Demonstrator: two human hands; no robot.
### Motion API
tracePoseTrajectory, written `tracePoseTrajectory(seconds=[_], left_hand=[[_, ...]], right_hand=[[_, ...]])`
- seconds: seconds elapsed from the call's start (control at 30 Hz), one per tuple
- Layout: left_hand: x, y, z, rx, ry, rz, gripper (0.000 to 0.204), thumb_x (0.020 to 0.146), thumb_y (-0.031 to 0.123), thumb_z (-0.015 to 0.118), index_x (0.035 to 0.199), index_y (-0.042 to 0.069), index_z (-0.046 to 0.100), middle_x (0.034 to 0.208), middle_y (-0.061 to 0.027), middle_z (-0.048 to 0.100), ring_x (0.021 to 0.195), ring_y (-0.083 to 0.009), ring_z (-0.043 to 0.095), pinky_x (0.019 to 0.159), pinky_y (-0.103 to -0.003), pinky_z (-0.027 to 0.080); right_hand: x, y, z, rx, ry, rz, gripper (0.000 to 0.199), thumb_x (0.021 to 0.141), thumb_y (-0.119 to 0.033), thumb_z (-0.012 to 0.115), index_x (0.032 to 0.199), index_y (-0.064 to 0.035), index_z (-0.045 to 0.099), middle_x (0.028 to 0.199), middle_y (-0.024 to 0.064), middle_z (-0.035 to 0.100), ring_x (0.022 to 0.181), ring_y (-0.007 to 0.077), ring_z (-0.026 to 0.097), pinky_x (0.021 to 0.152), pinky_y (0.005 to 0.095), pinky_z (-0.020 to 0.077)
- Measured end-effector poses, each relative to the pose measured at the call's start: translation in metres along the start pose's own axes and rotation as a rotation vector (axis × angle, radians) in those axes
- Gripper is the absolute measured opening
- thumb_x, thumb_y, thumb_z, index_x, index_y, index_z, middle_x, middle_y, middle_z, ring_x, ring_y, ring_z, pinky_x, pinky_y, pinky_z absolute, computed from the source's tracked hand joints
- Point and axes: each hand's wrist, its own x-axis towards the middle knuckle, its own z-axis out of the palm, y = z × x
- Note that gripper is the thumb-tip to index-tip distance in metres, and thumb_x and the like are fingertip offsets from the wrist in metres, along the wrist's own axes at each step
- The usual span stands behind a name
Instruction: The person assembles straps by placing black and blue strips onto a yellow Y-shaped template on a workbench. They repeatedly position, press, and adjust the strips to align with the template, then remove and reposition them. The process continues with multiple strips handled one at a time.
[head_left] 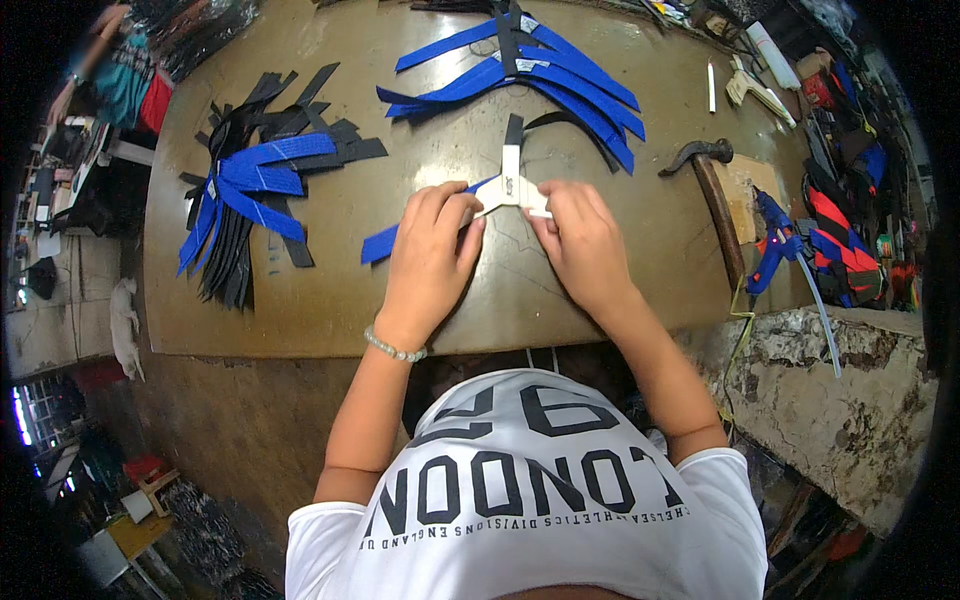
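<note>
A white Y-shaped piece [511,188] lies on the table in front of me, its stem pointing away. A short black strap [515,130] sticks out past the stem's far end. My left hand [432,235] is closed at the piece's left arm, with a blue webbing strap [379,245] passing under it and out to the left. My right hand [583,235] pinches the right arm; any strap under those fingers is hidden. Beyond the piece lies a stack of joined blue and black straps [500,75].
A bundle of black and blue straps [262,172] lies on the table's left. To the right are a hammer [718,195], a blue glue gun [770,245] on a board, a white stick [711,87] and another white Y-shaped piece [757,90]. A person's arm [85,75] shows at far left.
</note>
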Motion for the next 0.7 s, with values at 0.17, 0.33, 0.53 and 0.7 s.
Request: tracePoseTrajectory(seconds=[0.17,0.33,0.53,0.7], left_hand=[[-0.012,-0.008,-0.002,-0.065,-0.027,-0.061,0.017,0.086,0.003,0.070,0.102,0.003,0.066,0.114,-0.0126,0.065,0.108,-0.0330,0.059,0.094,-0.041,0.047],[-0.011,0.004,0.002,0.084,0.001,0.000,0.017,0.083,-0.002,0.067,0.100,-0.004,0.063,0.113,-0.0162,0.063,0.108,-0.0348,0.058,0.094,-0.042,0.048],[0.009,0.028,0.020,0.434,-0.242,-0.009,0.015,0.082,0.005,0.060,0.095,-0.003,0.062,0.103,-0.0172,0.058,0.085,-0.0265,0.057,0.070,-0.033,0.056],[0.020,0.041,0.032,0.809,-0.254,0.094,0.028,0.088,0.018,0.060,0.103,-0.005,0.066,0.119,-0.0181,0.057,0.079,-0.0247,0.058,0.068,-0.035,0.058]], right_hand=[[-0.011,0.005,0.000,0.074,0.014,-0.074,0.021,0.082,-0.006,0.075,0.091,0.0008,0.058,0.105,0.0152,0.068,0.093,0.0328,0.062,0.078,0.0407,0.0500],[-0.012,0.007,0.004,0.052,0.019,-0.123,0.026,0.082,-0.005,0.075,0.104,0.0020,0.063,0.106,0.0140,0.069,0.095,0.0327,0.062,0.079,0.0404,0.0504],[-0.007,0.012,-0.002,0.159,-0.090,-0.036,0.021,0.086,-0.009,0.070,0.102,0.0016,0.061,0.106,0.0166,0.067,0.094,0.0301,0.063,0.082,0.0392,0.0509],[-0.008,0.016,-0.031,0.591,0.103,0.455,0.025,0.101,-0.024,0.056,0.094,-0.0002,0.061,0.071,0.0083,0.057,0.067,0.0113,0.051,0.062,0.0305,0.0441]])
